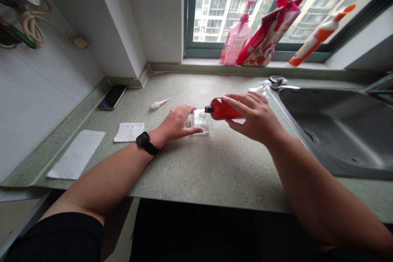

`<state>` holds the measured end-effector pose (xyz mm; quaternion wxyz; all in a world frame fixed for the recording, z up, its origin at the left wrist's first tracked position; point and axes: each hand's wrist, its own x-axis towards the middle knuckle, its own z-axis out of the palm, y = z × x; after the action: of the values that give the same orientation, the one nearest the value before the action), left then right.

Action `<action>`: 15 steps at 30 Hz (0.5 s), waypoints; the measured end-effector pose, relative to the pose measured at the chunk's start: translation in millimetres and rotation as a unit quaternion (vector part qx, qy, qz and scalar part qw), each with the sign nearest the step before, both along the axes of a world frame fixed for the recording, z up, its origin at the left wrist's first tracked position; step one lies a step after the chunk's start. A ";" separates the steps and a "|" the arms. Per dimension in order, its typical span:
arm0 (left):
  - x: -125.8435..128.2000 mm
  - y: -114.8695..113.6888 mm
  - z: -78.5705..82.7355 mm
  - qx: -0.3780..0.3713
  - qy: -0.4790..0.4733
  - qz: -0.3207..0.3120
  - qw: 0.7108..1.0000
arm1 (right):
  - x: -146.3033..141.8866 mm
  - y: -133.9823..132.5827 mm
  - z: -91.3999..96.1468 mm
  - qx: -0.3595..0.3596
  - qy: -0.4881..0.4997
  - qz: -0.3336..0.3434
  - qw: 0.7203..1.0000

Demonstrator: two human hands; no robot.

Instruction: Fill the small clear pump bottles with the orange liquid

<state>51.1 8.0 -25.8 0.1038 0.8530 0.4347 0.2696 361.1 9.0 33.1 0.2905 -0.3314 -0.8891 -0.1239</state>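
My right hand [253, 116] is wrapped round a red-brown bottle [220, 109], held on its side with its dark open neck pointing left. The neck hangs just above a small clear container [201, 119] standing on the speckled green counter [199, 163]. My left hand [178, 123], with a black watch on the wrist, rests against the left side of that container, fingers curled around it. Whether liquid is flowing I cannot make out.
A steel sink [337, 127] lies to the right. On the sill stand a pink pump bottle [236, 39], a red refill pouch [267, 35] and an orange-capped bottle [319, 37]. A phone [112, 97], two white tissues [129, 132] and a white pump nozzle [159, 104] lie at left.
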 end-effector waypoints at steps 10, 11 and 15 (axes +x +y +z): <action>0.1 -0.3 -0.2 0.000 0.005 0.002 1.000 | 0.7 1.2 -1.6 0.004 0.007 0.008 1.000; 0.1 -0.4 0.0 0.000 0.005 0.002 1.000 | 0.7 1.3 -1.6 0.003 0.006 0.008 1.000; -0.1 -0.2 0.3 0.000 0.006 0.003 1.000 | 0.9 1.7 -1.6 0.005 0.004 0.008 1.000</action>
<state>51.0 7.7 -25.5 0.1009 0.8533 0.4378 0.2647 362.0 10.7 31.5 0.2967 -0.3234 -0.8899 -0.1243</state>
